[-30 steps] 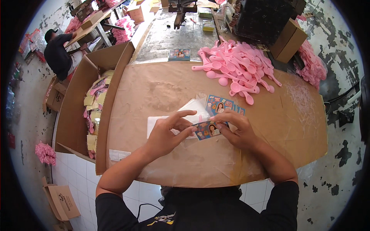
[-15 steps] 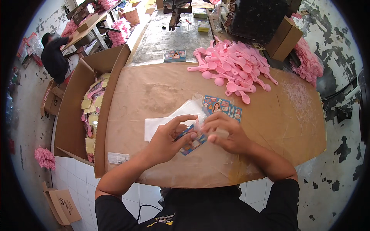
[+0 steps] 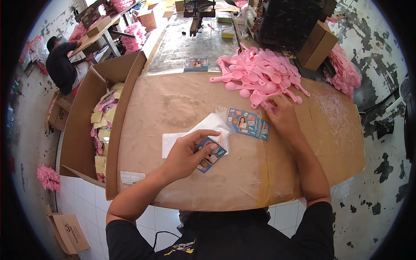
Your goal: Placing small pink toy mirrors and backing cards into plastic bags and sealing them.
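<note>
Pinched between the thumb and fingers of my left hand (image 3: 182,158) is a blue printed card (image 3: 209,164), tilted above the table. A clear plastic sleeve seems to be about it, though its edges are hard to make out. At the near edge of the pile of pink spoons (image 3: 264,71), my right hand (image 3: 284,118) has its fingers closed on a pink spoon, mostly hidden under them. Beneath and beyond my left hand lie white translucent plastic bags (image 3: 173,141). More blue cards (image 3: 243,122) are fanned out to their right.
An open carton (image 3: 113,138) on the left holds packed pink spoons with yellowish cards. Another stack of blue cards (image 3: 196,65) sits at the back, near a black metal press (image 3: 197,19). Plastic scraps (image 3: 331,106) lie at right. A co-worker (image 3: 65,65) sits at far left.
My right hand has left the card and moved up and right to the spoon pile, closing on a spoon. My left hand stays in place, still holding the card.
</note>
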Tool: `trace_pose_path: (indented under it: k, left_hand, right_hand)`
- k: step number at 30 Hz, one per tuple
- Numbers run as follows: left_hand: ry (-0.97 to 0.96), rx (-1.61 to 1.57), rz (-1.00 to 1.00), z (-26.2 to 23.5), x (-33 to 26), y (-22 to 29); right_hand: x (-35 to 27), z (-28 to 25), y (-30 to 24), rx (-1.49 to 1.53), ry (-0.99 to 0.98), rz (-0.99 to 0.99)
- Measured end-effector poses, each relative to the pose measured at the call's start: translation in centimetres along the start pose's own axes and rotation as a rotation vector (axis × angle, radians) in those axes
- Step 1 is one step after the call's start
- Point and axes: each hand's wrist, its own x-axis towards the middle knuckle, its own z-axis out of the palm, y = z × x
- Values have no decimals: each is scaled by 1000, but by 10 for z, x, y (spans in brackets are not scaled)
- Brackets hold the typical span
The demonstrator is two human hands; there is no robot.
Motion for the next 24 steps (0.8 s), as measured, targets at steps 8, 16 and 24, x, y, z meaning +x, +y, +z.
trace_pose_path:
  k: [8,16,24]
  left_hand:
    - [10,-74,-40,-1,1,3]
    - [-21,-128,28,-4,0,-1]
    - [-75,-108,-5,2,-2,-1]
  right_hand:
    - [-3,-16,-3,-135,-66,24]
    - [-8,-23,-27,-96,-161,37]
    - [-25,1,-82,981,-313,147]
